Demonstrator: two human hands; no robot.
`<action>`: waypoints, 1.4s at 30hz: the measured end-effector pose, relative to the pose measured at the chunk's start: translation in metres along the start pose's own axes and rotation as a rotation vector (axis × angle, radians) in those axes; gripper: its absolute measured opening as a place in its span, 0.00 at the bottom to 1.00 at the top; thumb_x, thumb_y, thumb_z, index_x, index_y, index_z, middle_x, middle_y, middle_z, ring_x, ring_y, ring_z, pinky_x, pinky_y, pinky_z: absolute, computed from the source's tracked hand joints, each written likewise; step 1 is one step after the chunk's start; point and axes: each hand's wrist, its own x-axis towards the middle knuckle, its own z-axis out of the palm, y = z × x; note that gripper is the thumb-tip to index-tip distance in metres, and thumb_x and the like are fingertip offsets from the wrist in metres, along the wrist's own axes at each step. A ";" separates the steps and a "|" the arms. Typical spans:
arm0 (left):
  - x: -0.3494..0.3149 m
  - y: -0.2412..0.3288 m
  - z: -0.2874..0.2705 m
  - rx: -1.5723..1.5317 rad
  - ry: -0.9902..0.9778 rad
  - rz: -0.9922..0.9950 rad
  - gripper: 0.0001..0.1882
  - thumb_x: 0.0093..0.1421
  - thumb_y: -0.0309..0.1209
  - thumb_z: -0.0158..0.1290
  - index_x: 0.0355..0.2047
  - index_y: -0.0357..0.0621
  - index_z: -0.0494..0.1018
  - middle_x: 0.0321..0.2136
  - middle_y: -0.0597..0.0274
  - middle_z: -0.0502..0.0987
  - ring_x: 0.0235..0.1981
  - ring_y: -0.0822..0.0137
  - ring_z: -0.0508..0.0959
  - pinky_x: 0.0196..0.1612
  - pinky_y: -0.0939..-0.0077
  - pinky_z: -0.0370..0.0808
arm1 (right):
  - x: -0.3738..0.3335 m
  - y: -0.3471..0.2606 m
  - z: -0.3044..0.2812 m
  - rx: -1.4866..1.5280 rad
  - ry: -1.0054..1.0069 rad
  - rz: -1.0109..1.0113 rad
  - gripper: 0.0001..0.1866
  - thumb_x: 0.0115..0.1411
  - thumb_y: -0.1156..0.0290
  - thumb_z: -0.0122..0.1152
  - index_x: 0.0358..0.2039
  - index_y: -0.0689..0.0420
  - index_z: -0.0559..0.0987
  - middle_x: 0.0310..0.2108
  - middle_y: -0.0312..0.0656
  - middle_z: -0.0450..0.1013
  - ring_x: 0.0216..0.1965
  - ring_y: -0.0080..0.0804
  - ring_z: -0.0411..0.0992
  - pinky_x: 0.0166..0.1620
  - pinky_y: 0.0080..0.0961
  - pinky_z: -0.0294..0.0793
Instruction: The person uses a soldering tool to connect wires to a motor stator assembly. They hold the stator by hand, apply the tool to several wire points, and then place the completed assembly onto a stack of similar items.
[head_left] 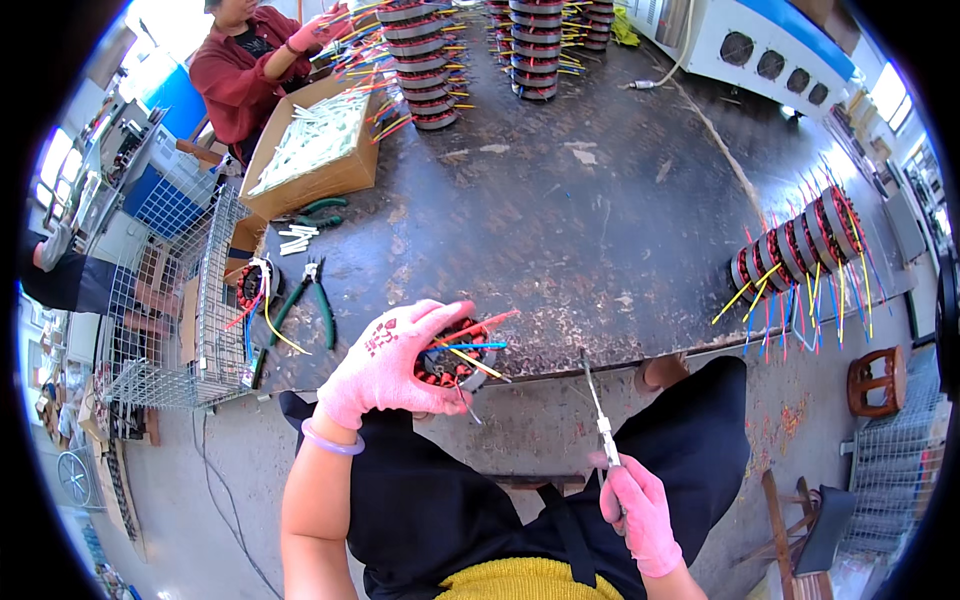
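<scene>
Pink-gloved, our left hand [388, 362] grips a wound ring [445, 370] mid-frame, our right hand [642, 512] a slim tool [605, 430]; splayed wires [490, 346] seem unfinished

L hand [385, 365] hides pt of wound ring [455, 365]; R hand [643, 508] covers grip of tool [610, 443], type unclear. Co-worker's head [232, 8] cut @ top edge, same w/ ring stack [420, 72]. L forearm [318, 520] cut @ btm.

From my station I see a white machine [752, 62] near the desk's [620, 200] far right corner, a wire cage [216, 320] beside the left edge, a stool [876, 382] past the near right corner.
</scene>
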 end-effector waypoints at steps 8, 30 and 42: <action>-0.009 -0.003 -0.004 -0.130 -0.056 0.034 0.50 0.37 0.51 0.70 0.59 0.37 0.69 0.45 0.48 0.78 0.47 0.48 0.78 0.51 0.61 0.73 | -0.006 0.004 0.005 0.038 -0.024 -0.016 0.22 0.72 0.61 0.51 0.56 0.66 0.72 0.19 0.26 0.64 0.18 0.12 0.56 0.22 0.13 0.50; -0.008 -0.016 0.009 0.107 0.110 0.179 0.47 0.40 0.51 0.68 0.58 0.37 0.68 0.47 0.52 0.74 0.48 0.51 0.75 0.54 0.61 0.70 | 0.006 0.024 0.005 -0.077 -0.010 -0.167 0.19 0.70 0.55 0.52 0.28 0.55 0.71 0.14 0.26 0.57 0.16 0.15 0.56 0.21 0.18 0.52; -0.011 -0.030 0.026 0.201 0.107 0.124 0.52 0.36 0.48 0.69 0.61 0.39 0.65 0.51 0.52 0.70 0.54 0.51 0.70 0.61 0.60 0.64 | -0.018 0.012 0.011 -0.199 0.014 -0.211 0.17 0.71 0.59 0.50 0.29 0.56 0.72 0.18 0.27 0.58 0.20 0.15 0.55 0.24 0.19 0.49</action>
